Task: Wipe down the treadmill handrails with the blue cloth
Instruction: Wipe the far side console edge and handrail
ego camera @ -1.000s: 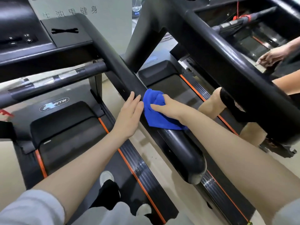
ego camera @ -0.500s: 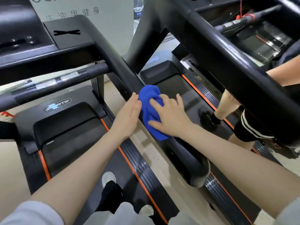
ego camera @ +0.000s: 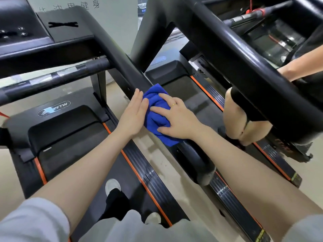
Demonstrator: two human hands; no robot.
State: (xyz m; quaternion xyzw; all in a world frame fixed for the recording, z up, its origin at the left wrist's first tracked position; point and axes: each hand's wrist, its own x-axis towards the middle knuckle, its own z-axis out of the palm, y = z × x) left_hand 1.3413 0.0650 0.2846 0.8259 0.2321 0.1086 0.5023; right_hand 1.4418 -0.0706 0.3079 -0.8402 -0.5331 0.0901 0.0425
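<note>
- The blue cloth is bunched up on top of the right handrail of the near treadmill, about midway down the sloping black bar.
- The right hand has its grip spread wide and flat over the cloth, fingers splayed, pressing it onto the rail rather than pinching it.
- The left hand is open too, holding nothing, palm against the inner side of the rail and just touching the cloth's edge.
- To do this bit well I'd keep the palm pressure even and let the cloth wrap round the bar so the sides get wiped, not only the top.
- Long strokes along the rail toward the rounded end cap probably beat scrubbing in one spot.
- Someone else's legs are on the next treadmill, so mind the elbow.
</note>
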